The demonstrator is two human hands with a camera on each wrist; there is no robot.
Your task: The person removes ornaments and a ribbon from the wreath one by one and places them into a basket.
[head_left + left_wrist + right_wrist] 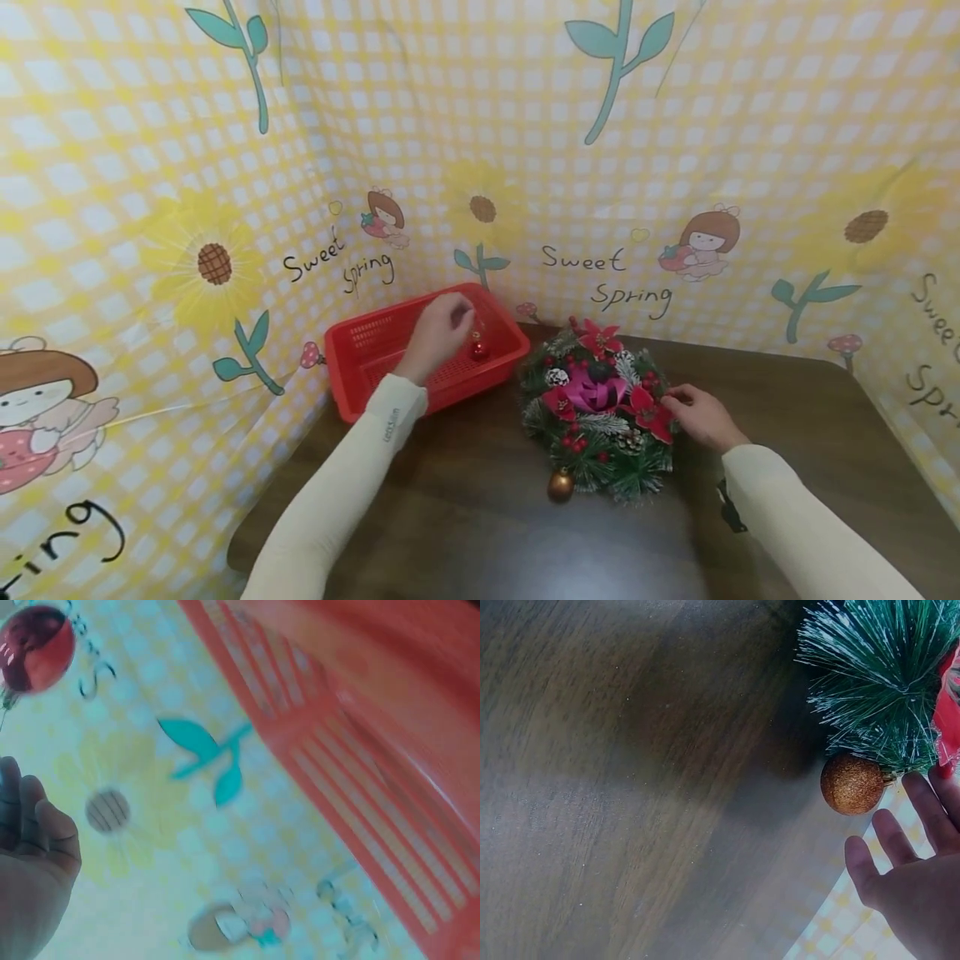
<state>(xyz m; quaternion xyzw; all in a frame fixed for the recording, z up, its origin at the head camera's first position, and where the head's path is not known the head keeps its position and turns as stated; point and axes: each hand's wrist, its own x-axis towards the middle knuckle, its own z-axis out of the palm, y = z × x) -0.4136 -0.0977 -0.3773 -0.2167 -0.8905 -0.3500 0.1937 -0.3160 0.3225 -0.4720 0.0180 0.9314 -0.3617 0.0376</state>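
My left hand (441, 332) is raised over the red plastic basket (477, 385) at the left. From its pinched fingertips a shiny red Christmas bauble (479, 347) dangles by a thin string; in the left wrist view the bauble (36, 649) appears beyond the curled fingers. My right hand (705, 417) is at the right edge of a green Christmas wreath (643, 475), thumb and forefinger pinching it beside a red poinsettia (651, 415). Its other fingers spread loosely in the right wrist view. A glittery copper-gold bauble (853, 784) hangs off the wreath's near edge.
Purple ribbon (592, 392) fills the wreath's middle, among pine cones (630, 440) and red berries. Everything stands on a dark wooden table (465, 517). A yellow checked cloth (450, 108) hangs closely around its back and sides.
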